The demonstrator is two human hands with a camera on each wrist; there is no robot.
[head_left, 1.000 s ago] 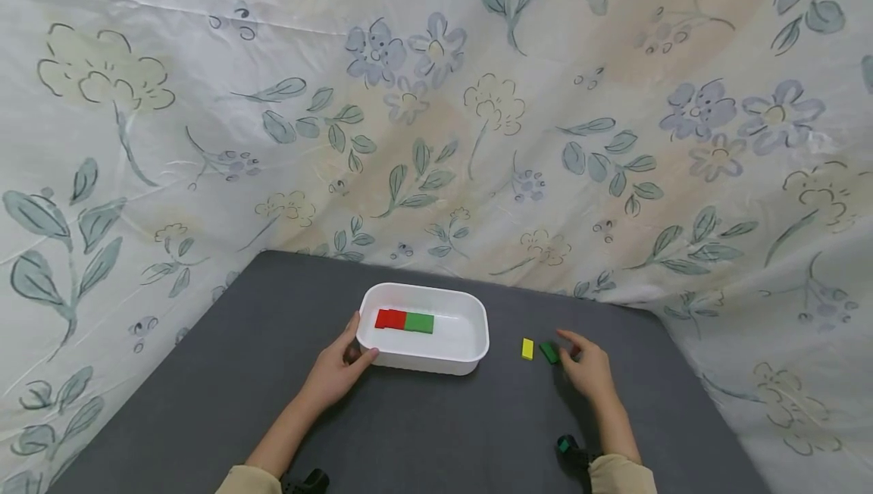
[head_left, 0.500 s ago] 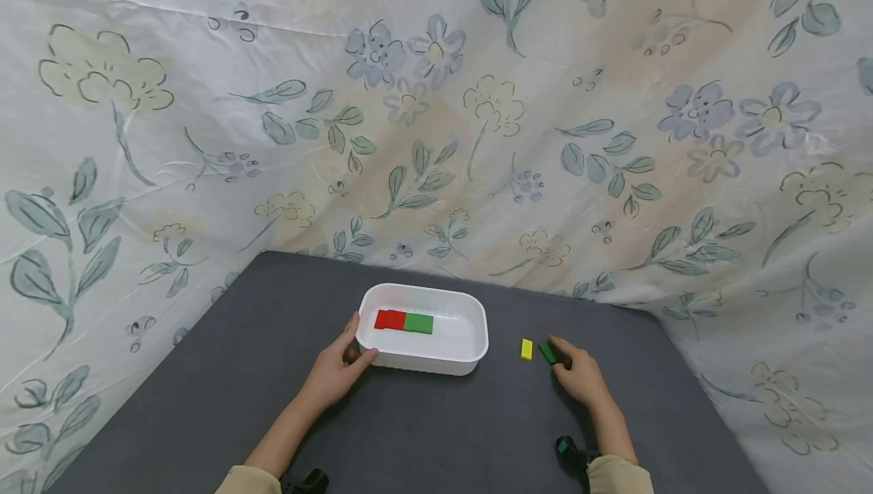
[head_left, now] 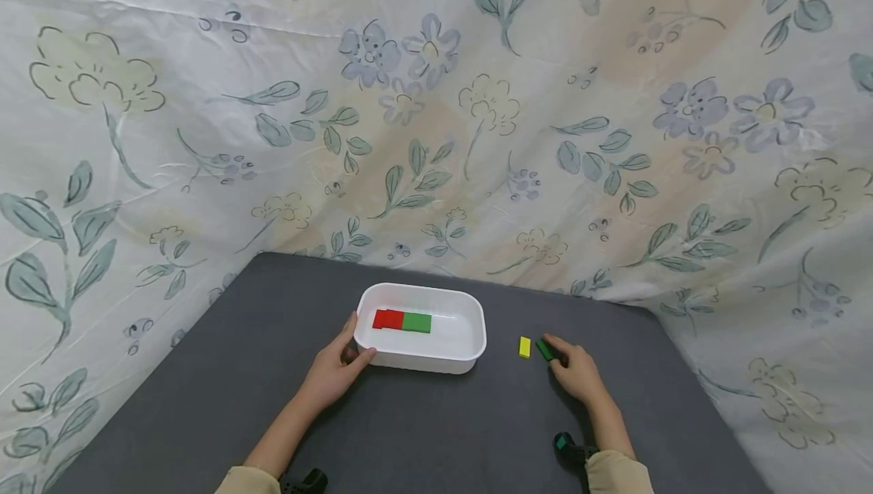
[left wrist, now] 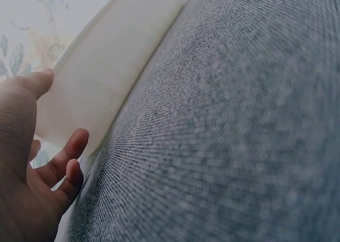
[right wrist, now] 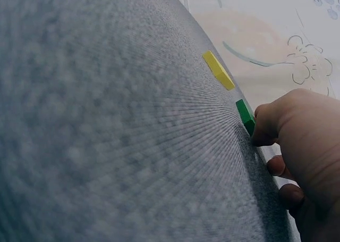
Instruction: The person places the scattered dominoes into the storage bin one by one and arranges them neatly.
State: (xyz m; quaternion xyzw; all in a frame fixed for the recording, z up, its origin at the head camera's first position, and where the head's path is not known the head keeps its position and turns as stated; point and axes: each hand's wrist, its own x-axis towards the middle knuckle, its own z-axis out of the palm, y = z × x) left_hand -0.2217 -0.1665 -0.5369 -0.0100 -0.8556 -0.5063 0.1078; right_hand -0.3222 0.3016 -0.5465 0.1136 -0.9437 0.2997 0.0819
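Observation:
My left hand (head_left: 332, 369) holds the left end of a white plastic box (head_left: 426, 362), thumb on its near side. The left wrist view shows the box wall (left wrist: 101, 66) with the thumb near the rim and fingers at the corner. Inside lie red blocks (head_left: 390, 319) and a green block (head_left: 418, 323) in a row. On the right, my right hand (head_left: 578, 376) pinches a dark green block (head_left: 543, 350) resting on the table; its near end is hidden by the fingers. In the right wrist view, this green block (right wrist: 245, 116) is between thumb and finger.
A yellow block (head_left: 524, 348) lies just left of the dark green block, between it and the box. The dark grey cloth-covered table (head_left: 436, 433) ends at the back against a flowered curtain (head_left: 436, 138).
My right hand has moved slightly left and closed its thumb and finger on the dark green block. The left hand and box stay in place; the head view has shifted a little.

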